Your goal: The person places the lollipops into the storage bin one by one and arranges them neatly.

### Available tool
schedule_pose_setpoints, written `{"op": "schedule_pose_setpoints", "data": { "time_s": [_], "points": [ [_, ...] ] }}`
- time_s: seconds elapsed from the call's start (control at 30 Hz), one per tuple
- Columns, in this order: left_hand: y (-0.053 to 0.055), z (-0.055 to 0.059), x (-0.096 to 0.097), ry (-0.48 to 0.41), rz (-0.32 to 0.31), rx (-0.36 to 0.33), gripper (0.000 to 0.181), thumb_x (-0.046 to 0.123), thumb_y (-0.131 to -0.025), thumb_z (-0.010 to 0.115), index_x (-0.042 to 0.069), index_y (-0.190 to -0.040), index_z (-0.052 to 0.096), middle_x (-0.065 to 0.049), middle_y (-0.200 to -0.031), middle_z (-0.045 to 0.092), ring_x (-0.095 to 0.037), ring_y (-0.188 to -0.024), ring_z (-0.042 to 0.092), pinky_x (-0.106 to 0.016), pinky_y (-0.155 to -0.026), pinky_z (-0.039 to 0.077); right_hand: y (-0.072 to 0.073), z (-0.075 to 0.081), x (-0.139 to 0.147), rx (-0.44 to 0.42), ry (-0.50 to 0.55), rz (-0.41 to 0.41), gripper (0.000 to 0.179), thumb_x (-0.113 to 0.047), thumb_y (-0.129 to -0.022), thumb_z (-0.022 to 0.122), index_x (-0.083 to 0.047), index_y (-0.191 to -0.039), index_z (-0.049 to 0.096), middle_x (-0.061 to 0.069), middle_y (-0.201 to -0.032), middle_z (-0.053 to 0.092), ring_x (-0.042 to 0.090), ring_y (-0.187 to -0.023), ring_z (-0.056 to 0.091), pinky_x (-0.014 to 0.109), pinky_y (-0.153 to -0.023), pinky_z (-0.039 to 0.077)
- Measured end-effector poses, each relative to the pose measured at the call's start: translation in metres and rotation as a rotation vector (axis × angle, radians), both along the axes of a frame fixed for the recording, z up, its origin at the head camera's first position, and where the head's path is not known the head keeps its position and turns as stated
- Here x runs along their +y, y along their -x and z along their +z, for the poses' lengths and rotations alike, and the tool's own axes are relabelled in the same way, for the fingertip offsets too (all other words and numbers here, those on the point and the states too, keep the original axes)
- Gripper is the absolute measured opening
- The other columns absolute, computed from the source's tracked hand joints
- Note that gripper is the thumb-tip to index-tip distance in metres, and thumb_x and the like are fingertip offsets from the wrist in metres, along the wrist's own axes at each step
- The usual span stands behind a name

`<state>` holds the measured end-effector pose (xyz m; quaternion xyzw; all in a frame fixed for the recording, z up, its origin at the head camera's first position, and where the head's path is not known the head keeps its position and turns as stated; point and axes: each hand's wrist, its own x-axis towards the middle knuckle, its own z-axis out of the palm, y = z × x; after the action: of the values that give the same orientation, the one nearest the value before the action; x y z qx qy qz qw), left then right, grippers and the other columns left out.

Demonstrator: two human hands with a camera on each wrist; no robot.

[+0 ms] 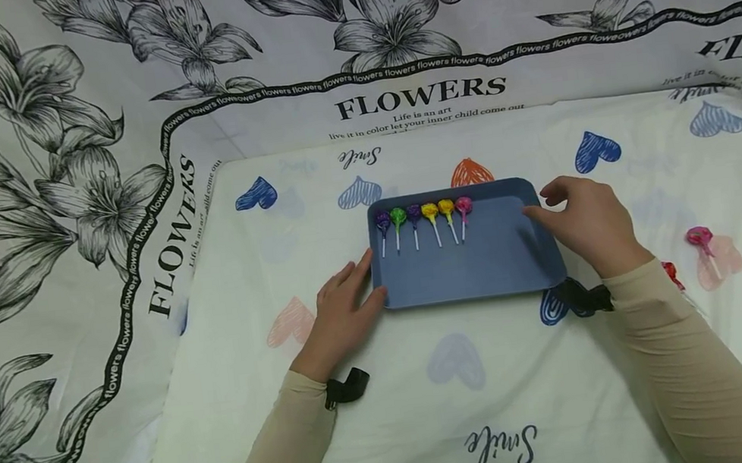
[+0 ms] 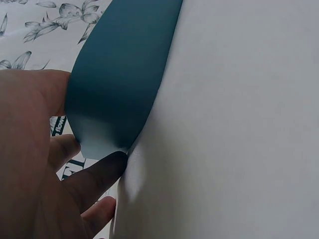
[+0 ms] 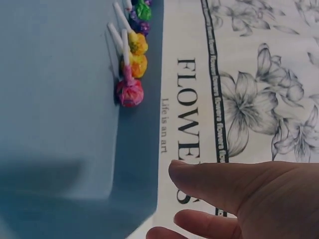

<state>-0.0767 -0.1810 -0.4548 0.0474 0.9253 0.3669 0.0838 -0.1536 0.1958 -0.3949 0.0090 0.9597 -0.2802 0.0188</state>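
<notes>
A shallow blue-grey tray point(image 1: 478, 269) lies on the cloth with several wrapped lollipops in a row along its far side, sticks pointing toward me. From the left they run purple point(image 1: 382, 219), green point(image 1: 398, 217), purple point(image 1: 413, 214), two yellow point(image 1: 430, 211) and pink point(image 1: 464, 206). My left hand point(image 1: 342, 311) touches the tray's left end, its fingers extended; the left wrist view shows fingertips against the tray's wall point(image 2: 124, 64). Over the tray's right end is my right hand point(image 1: 590, 222), fingers loosely bent and holding nothing. In the right wrist view its thumb point(image 3: 199, 179) stands apart from the tray rim.
To the right, beyond my right forearm, a pink lollipop point(image 1: 699, 236) lies on the cloth. Nearer the sleeve, a red lollipop point(image 1: 673, 275) is partly hidden. The heart-printed white cloth point(image 1: 393, 427) lies over a flower-patterned one point(image 1: 263, 125).
</notes>
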Motion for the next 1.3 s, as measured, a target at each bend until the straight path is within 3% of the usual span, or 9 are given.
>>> {"op": "schedule_pose_setpoints", "data": {
  "time_s": [0.8, 1.1, 1.3],
  "points": [
    [0.0, 0.003, 0.001, -0.009, 0.012, -0.007, 0.067, 0.051, -0.105, 0.054, 0.043, -0.166, 0.026, -0.003, -0.168, 0.038, -0.03, -0.159, 0.023, -0.058, -0.127, 0.009, -0.014, -0.012, 0.04, -0.023, 0.006, -0.04, 0.061, -0.048, -0.101, 0.064, 0.006, -0.13, 0.066, 0.032, -0.124, 0.068, 0.049, -0.108, 0.062, 0.057, -0.076, 0.051],
    [-0.001, 0.003, 0.002, -0.017, 0.02, -0.017, 0.068, 0.052, -0.105, 0.054, 0.045, -0.166, 0.026, -0.004, -0.169, 0.037, -0.032, -0.16, 0.021, -0.06, -0.126, 0.011, -0.019, -0.014, 0.052, -0.031, 0.002, -0.052, 0.066, -0.054, -0.1, 0.064, 0.006, -0.128, 0.066, 0.032, -0.122, 0.068, 0.043, -0.096, 0.065, 0.042, -0.066, 0.048],
    [-0.002, 0.003, 0.001, -0.018, 0.022, -0.025, 0.068, 0.051, -0.105, 0.055, 0.045, -0.165, 0.026, -0.004, -0.169, 0.037, -0.032, -0.16, 0.021, -0.059, -0.126, 0.01, -0.023, -0.014, 0.058, -0.045, 0.001, -0.062, 0.066, -0.055, -0.1, 0.063, 0.004, -0.128, 0.066, 0.032, -0.123, 0.068, 0.045, -0.102, 0.064, 0.045, -0.069, 0.047]
  ]
}}
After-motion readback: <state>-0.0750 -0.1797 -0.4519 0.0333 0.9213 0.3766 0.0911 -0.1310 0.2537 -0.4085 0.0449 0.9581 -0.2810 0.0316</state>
